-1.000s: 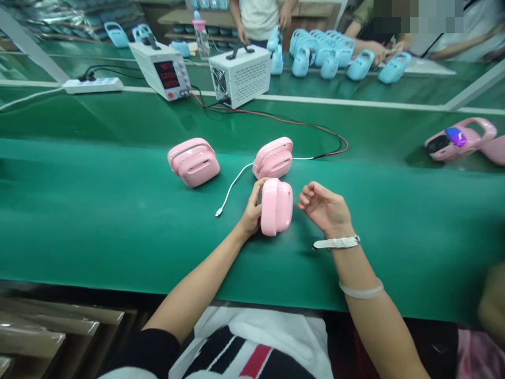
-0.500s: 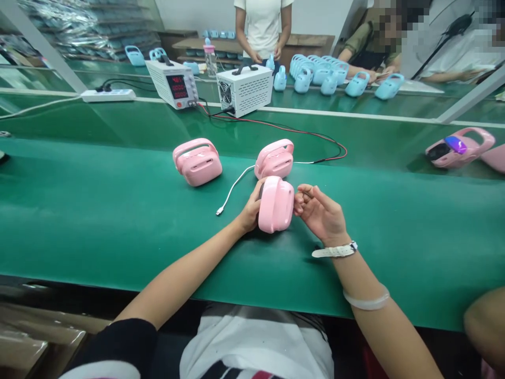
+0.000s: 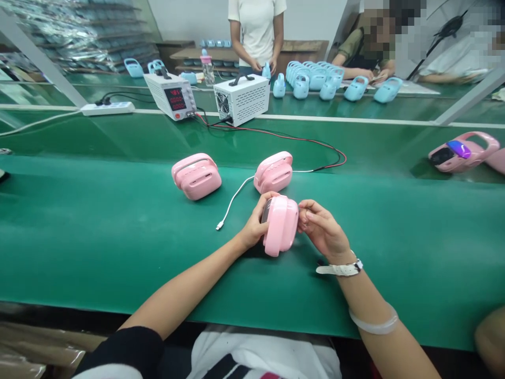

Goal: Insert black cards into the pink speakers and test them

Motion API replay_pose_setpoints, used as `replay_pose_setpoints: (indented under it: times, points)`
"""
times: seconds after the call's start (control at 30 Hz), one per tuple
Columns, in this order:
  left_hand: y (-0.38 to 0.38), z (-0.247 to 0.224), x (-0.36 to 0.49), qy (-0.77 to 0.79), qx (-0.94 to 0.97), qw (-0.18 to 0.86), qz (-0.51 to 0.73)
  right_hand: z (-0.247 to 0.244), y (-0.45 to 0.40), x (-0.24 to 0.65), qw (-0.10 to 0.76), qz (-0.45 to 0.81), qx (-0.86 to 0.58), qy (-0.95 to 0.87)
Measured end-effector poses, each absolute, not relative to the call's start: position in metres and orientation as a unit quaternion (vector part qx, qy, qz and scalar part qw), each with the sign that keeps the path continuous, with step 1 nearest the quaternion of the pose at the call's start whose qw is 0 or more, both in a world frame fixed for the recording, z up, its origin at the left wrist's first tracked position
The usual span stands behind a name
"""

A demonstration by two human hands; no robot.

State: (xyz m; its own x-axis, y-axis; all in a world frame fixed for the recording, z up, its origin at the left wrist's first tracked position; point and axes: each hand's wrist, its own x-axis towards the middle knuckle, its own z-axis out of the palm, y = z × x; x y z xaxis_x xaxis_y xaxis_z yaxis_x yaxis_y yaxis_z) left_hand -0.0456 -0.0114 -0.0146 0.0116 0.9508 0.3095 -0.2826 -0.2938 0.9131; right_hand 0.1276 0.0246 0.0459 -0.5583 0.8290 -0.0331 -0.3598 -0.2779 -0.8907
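A pink portable speaker [image 3: 281, 225] with a carrying handle is tilted up just above the green bench. My left hand [image 3: 254, 226] grips it from the left, thumb on the near side and fingers over its dark front. At its right side is my right hand [image 3: 321, 229], fingers curled together close against the casing. Whether those fingertips hold something small is hidden. Just beyond, a second pink speaker [image 3: 273, 172] stands on the bench, with a third pink speaker [image 3: 197, 177] to the left. A white cable [image 3: 232, 202] with a small plug lies between them.
Two white power supplies [image 3: 168, 96] stand on the ledge behind, joined to red and black leads [image 3: 300, 138]. A power strip [image 3: 107, 108] lies left. Another pink speaker [image 3: 460, 152] with a purple-lit panel is at right. Blue speakers [image 3: 315, 79] and co-workers are across the bench.
The view has tilted up a little, so the scene sits lower. The held speaker has turned slightly in my left hand, and my right fingers have curled in closer to its side.
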Motion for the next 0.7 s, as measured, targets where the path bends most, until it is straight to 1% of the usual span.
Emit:
replay_pose_setpoints:
  times: [0.3, 0.47, 0.63, 0.7]
  points:
    - [-0.020, 0.000, -0.044, 0.321, 0.520, 0.479, 0.630, 0.044, 0.028, 0.129, 0.372, 0.742, -0.281, -0.481]
    - [-0.017, -0.007, -0.045, 0.304, 0.492, 0.500, 0.645, 0.043, 0.021, 0.128, 0.435, 0.652, -0.303, -0.541]
    - [-0.017, -0.008, -0.048, 0.298, 0.473, 0.527, 0.640, 0.041, 0.015, 0.125, 0.368, 0.672, -0.279, -0.579]
    - [-0.018, -0.005, -0.048, 0.297, 0.469, 0.537, 0.635, 0.041, 0.014, 0.124, 0.361, 0.682, -0.281, -0.570]
